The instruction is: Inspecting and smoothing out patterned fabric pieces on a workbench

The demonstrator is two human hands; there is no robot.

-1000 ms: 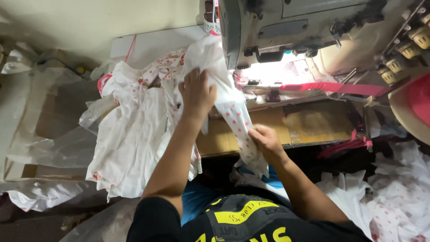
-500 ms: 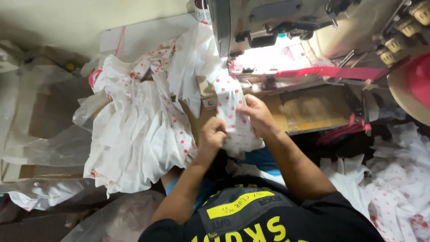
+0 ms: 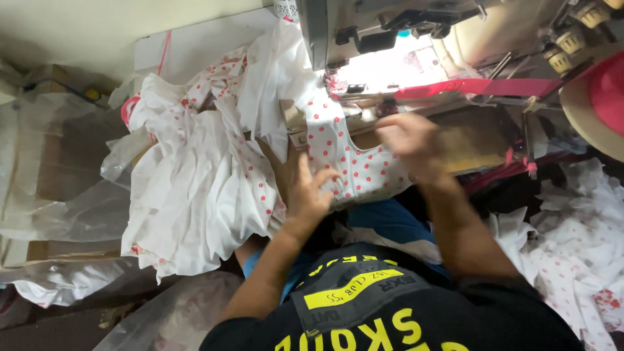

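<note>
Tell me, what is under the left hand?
The left hand lies flat on white cloth with red flowers. A wooden table edge shows nearby; whatever lies directly beneath the cloth is covered.

Your hands are no longer bunched together on the hanging printed strip. Your left hand (image 3: 311,192) now presses flat on the red-dotted white fabric piece (image 3: 351,162), spread at the table edge, while your right hand (image 3: 409,140) has lifted, blurred, toward the sewing machine (image 3: 390,26).

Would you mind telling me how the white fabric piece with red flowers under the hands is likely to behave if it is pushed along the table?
The flowered fabric piece looks thin and floppy: it drapes over the table edge, so it would probably bunch rather than slide flat. The left hand pressing it flat suggests it shifts easily. It likely weighs very little.
</note>
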